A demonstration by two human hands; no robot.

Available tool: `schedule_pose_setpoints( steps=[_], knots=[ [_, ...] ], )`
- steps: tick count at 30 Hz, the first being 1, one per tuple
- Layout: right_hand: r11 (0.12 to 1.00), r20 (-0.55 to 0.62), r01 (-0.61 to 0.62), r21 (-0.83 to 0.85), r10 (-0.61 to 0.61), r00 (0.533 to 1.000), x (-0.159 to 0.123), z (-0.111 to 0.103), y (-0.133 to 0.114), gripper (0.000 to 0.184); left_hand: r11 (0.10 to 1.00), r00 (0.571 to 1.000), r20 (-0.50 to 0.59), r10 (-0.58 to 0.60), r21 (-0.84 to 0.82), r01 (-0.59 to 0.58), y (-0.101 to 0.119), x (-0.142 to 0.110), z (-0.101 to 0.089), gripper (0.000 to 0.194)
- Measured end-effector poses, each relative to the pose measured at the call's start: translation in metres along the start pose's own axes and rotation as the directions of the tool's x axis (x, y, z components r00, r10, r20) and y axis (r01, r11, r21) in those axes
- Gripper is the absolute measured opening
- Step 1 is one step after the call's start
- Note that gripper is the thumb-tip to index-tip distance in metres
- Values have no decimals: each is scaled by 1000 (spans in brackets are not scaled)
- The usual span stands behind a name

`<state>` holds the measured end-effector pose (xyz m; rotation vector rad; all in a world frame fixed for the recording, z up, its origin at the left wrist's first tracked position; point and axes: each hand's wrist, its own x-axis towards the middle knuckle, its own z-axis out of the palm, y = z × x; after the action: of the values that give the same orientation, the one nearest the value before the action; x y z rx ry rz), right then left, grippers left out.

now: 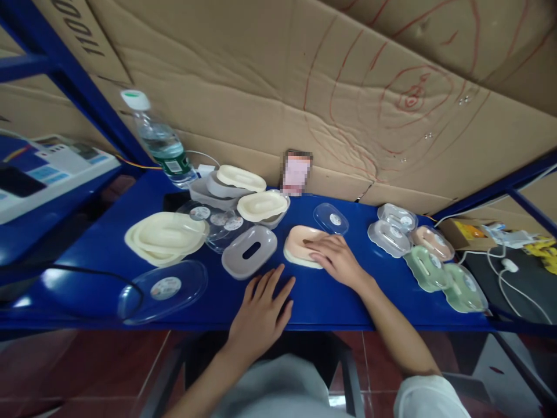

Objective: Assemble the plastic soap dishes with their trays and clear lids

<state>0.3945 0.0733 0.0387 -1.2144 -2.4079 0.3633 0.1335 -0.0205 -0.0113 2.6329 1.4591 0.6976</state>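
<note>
My right hand (337, 258) is on a peach soap dish tray (298, 235), its fingers bunched over the middle slot. The tray sits on a cream soap dish base (300, 261). My left hand (263, 305) lies on the blue table with its fingers spread, holding nothing. Just beyond its fingertips is a grey soap dish tray (235, 258) with an oval slot. A clear plastic lid (324, 216) with a round sticker lies behind the peach tray. Another clear lid (187, 290) is left of my left hand.
Stacked cream dishes (156, 235) stand at left, with more cream and grey dishes (230, 186) behind. Several lidded soap dishes (429, 267) are grouped at right. A water bottle (167, 148) and a phone (296, 172) stand at the back against the cardboard (243, 81).
</note>
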Motion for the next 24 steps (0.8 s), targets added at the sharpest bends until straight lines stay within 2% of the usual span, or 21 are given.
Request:
schedule_pose_setpoints(
  steps=[6, 10, 15, 17, 19, 21, 24],
  knots=[
    [995, -82, -99, 5, 99, 992, -1, -6, 12, 43, 999, 999, 22, 27, 30, -28, -1, -3, -2, 59],
    [980, -141, -188, -61, 178, 974, -2, -4, 14, 44, 992, 993, 38, 115, 38, -117, -1, 2, -4, 59],
    [935, -201, -299, -189, 261, 944, 1, 6, 32, 37, 946, 946, 66, 318, 39, -321, 1, 38, -6, 45],
    [925, -240, -314, -212, 262, 935, 0, 0, 44, 38, 935, 934, 97, 343, 57, -349, 3, 57, -2, 40],
    [917, -281, -328, -228, 260, 924, -7, -15, 59, 40, 933, 928, 136, 346, 50, -355, 5, 74, 4, 41],
    [864, -352, -427, -266, 325, 878, -22, -35, 77, 45, 930, 921, 140, 362, 8, -367, 7, 87, 12, 48],
    [636, -426, -698, -328, 560, 710, -49, -64, 105, 60, 912, 909, 81, 408, -67, -404, 10, 97, 22, 59]
  ],
)
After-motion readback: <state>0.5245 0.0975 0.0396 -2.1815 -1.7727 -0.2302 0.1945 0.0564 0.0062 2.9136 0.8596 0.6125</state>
